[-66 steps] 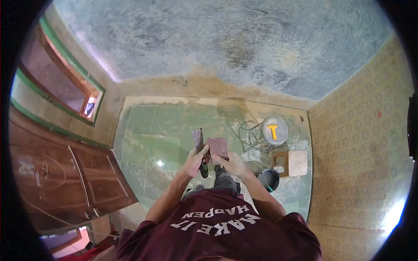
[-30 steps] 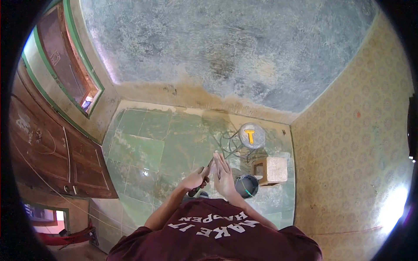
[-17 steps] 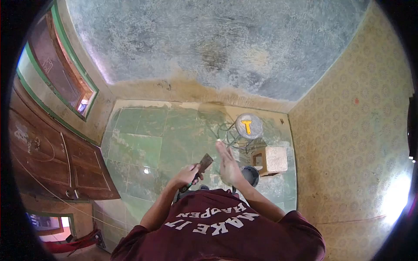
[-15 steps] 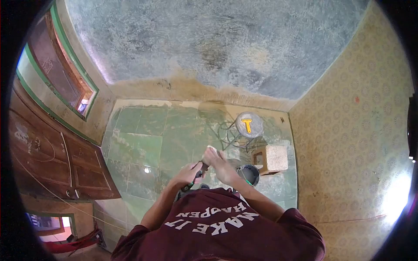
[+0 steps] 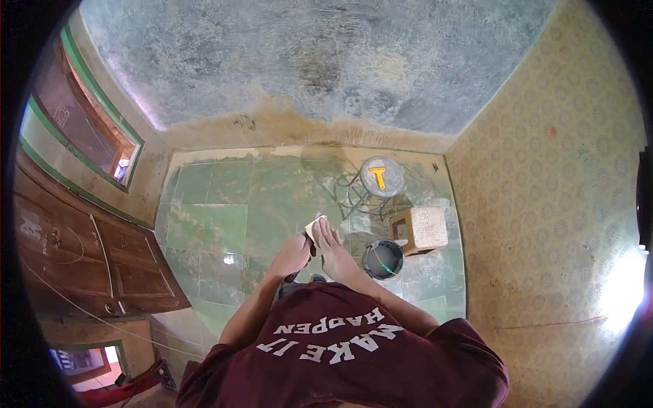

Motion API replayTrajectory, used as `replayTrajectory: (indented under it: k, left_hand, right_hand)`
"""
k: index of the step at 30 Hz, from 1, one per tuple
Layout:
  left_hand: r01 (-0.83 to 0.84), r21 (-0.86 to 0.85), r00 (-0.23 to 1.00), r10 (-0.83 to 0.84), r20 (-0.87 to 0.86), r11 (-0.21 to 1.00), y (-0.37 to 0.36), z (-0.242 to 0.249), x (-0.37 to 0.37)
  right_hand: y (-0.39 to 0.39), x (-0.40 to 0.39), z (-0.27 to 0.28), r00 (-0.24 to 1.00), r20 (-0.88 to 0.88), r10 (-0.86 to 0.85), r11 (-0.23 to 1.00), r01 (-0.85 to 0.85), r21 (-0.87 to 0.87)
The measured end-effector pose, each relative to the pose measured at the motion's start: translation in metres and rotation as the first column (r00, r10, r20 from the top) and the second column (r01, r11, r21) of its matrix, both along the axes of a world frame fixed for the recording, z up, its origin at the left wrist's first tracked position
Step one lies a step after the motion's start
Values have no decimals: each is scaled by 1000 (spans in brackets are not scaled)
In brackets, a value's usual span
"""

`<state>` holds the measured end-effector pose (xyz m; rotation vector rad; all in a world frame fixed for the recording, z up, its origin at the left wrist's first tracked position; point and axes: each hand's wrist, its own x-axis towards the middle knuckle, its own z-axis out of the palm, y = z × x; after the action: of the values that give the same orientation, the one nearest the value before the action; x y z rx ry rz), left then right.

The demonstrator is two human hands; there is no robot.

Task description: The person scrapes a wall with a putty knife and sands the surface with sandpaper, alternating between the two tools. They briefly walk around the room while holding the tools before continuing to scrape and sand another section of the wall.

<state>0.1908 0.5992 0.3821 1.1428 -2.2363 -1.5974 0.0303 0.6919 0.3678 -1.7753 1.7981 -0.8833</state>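
Note:
Both hands meet in front of my maroon shirt (image 5: 340, 340), high over the floor. My left hand (image 5: 294, 256) is closed around a dark tool (image 5: 312, 250), mostly hidden by the fingers. A small pale, cloth-like piece (image 5: 312, 227) shows at the upper fingertips, between the two hands. My right hand (image 5: 335, 256) has its fingers stretched together along this piece, pressing it against the top of what the left hand holds. I cannot tell the kind of the tool.
A round stool (image 5: 394, 186) near the far wall carries a yellow scraper (image 5: 378, 178). A woven-topped wooden box stool (image 5: 430, 228) stands at the right, with a dark bucket (image 5: 371, 262) beside it. A brown wooden door (image 5: 136, 268) is at the left. The far wall (image 5: 272, 61) has patchy grey-blue paint.
My right hand has turned more upright and its fingers now lie along the pale piece. The left hand has risen beside it. The view has shifted slightly, and the bucket shows more fully.

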Motion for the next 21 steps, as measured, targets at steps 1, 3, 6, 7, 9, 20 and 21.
replayTrajectory:
  k: [1,3,6,7,9,20,21]
  left_hand:
    - [7,-5,1000,-7,5,1000,-2,7,-1]
    - [44,-42,999,-43,15,998,6,17,-6]
    - [44,-90,999,-41,35,995,14,12,-19]
    - [41,-92,998,-37,43,995,17,17,-21]
    - [93,-31,995,-92,49,995,19,29,-24]
    - [103,-222,995,-101,21,970,23,36,-21]
    - [111,-156,994,-108,26,982,27,43,-20]
  right_hand:
    - [0,3,10,1000,-14,7,1000,-7,-21]
    - [-9,-10,-1,997,32,-65,997,66,-43]
    - [-5,-11,13,998,41,-50,997,48,54]
    - [0,-9,22,994,-111,27,999,-22,43]
    - [-8,-19,16,994,-106,-22,997,29,65]
    - [3,-8,50,997,-75,31,978,-15,206]
    - [0,-10,49,997,-71,37,979,-22,203]
